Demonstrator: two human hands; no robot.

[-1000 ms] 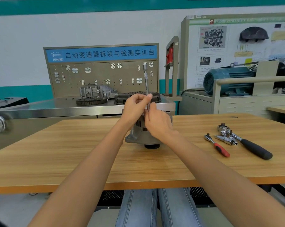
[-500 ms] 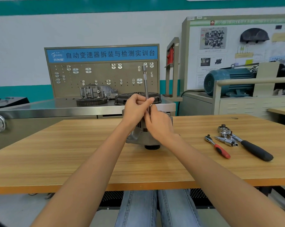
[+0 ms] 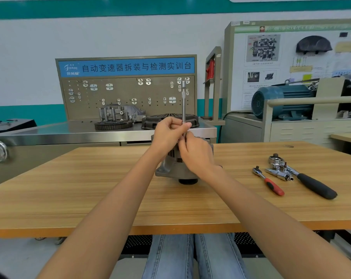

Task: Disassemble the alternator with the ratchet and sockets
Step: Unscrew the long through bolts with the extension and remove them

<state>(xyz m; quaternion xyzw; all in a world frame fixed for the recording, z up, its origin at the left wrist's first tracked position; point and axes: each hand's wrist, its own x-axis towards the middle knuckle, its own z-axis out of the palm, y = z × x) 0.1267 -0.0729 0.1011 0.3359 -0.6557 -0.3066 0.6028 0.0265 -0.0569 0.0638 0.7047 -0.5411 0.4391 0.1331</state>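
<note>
A: Starting with the room, what stands around the work?

B: A workshop classroom, I'd say. Behind the bench (image 3: 70,198) is a steel-topped stand with a pegboard (image 3: 126,97) under a blue sign, and gearbox parts lie on its top. To the right a blue electric motor (image 3: 281,101) sits on a cabinet in front of a wall display.

A: And the bench itself?

B: Pale wood-grain, with an orange front edge. The alternator (image 3: 170,170) stands near the middle, pulley end down, probably so its upper face is open to a tool from above.

A: Why is it held like that?

B: Both hands meet on top of it. The left hand (image 3: 168,133) is curled round a slim extension bar (image 3: 183,103) that rises upright from the housing. The right hand (image 3: 196,156) is closed lower down round the bar's foot, likely steadying a socket on a fastener, though the fingers hide that joint.

A: The tools on the right?

B: Well apart from the alternator: a black-handled ratchet (image 3: 313,184), a smaller red-handled ratchet (image 3: 269,182), and loose sockets (image 3: 277,170) lying between their heads. Parked within reach, I'd guess, for when hand-turning isn't enough.
</note>
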